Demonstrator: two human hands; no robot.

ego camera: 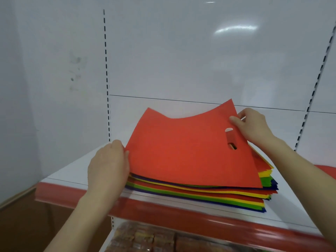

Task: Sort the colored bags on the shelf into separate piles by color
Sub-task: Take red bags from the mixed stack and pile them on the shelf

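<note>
Packets [145, 237] lie on the lower level, below the shelf's [72, 168] red lip. On the shelf sits a stack [200, 196] of red, yellow, green and blue bags. Above it, the left hand [109, 166] grips the red bag's [181, 151] left edge, and the right hand [254, 124] pinches its far right corner, near the handle slot. The bag's far edge curls upward.

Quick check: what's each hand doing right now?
Left hand: grips the red bag at its left edge.
Right hand: pinches the same bag's right edge.
</note>
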